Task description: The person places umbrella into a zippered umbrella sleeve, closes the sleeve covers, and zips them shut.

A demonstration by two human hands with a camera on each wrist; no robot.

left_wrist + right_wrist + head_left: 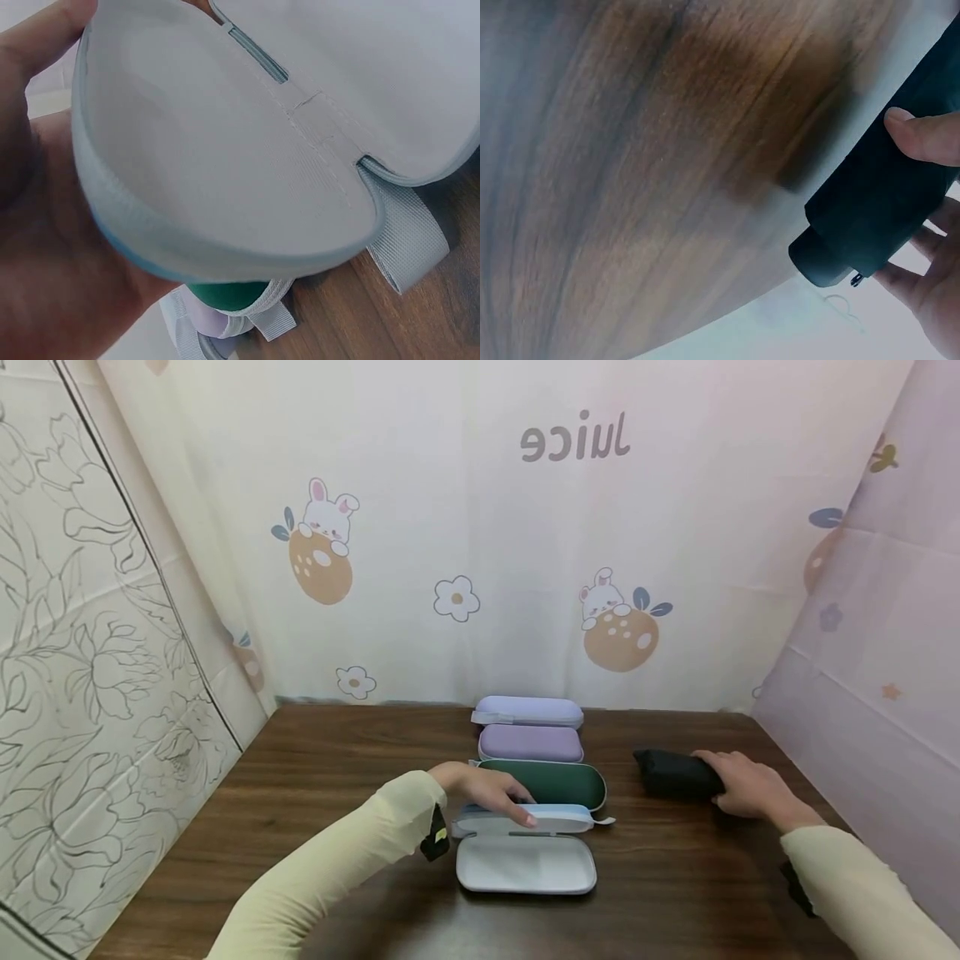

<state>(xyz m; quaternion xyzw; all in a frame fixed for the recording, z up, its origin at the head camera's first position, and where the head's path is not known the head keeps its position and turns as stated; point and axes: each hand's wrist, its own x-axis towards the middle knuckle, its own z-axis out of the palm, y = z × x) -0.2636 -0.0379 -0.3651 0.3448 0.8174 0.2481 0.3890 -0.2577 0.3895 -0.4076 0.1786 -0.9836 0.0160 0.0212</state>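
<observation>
A light-blue pencil case (527,867) lies unzipped on the table, its lid raised and its pale grey lining showing. My left hand (491,789) holds the raised lid, thumb at its edge and fingers behind it. In the left wrist view the hinge of the case (217,150) and a fabric loop show, with nothing inside the visible halves. Over at the right, my right hand (746,785) grips a black compact umbrella (672,775), folded up. The right wrist view shows the thumb on one side of the umbrella (885,199), fingers on the other, and a short knob at its end.
Behind the light-blue case, three shut cases lie in a row: a green one (573,783), a purple one (531,742) and a lavender one (536,710). A printed curtain (450,510) hangs along the back edge of the wooden table (337,760), with more fabric at both sides.
</observation>
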